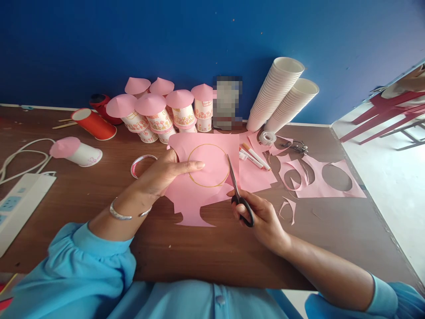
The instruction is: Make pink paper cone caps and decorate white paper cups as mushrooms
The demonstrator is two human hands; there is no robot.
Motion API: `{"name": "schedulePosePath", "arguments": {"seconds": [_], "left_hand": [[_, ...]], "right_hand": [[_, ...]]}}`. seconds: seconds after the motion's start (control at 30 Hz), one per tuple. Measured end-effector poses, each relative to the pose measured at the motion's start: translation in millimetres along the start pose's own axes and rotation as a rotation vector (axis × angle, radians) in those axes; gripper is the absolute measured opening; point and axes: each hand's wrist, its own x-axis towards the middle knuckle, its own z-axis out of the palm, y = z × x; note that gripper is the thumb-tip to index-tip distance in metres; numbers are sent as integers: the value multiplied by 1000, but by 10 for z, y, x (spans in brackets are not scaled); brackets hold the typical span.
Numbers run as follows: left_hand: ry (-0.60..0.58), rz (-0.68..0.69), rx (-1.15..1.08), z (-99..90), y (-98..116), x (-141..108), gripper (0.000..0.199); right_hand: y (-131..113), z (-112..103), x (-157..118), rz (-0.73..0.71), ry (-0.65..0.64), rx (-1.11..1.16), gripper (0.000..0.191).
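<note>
My left hand (175, 168) grips a sheet of pink paper (212, 142) at its left side, the thumb lying flat on top. A circle is drawn on the sheet in a yellowish line. In my right hand (262, 217) are scissors (244, 206) with black handles, their blades pointing up and away from me. The blade tips meet the right side of the drawn circle; whether they are closed on the paper I cannot tell. More pink paper (195, 217) with curved cut edges shows below the sheet.
Paper cups with pink cone tops (151, 104) stand along the blue wall. Stacked white cups (275, 93), tape (267, 138), markers (254, 156) and pink offcuts (318, 188) are on the right. A red cylinder (94, 124), a tipped cup (84, 153) and a power strip (25, 208) lie left.
</note>
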Motion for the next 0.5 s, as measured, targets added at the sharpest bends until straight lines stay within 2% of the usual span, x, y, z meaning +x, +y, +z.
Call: {"name": "schedulePosePath", "arguments": {"seconds": [0.27, 0.5], "left_hand": [[-10, 32, 27, -33, 36, 13, 54], [86, 51, 34, -112, -7, 43, 56]], "right_hand": [[-53, -1, 13, 34, 1, -54, 55], [-79, -8, 28, 50, -16, -82, 50]]}}
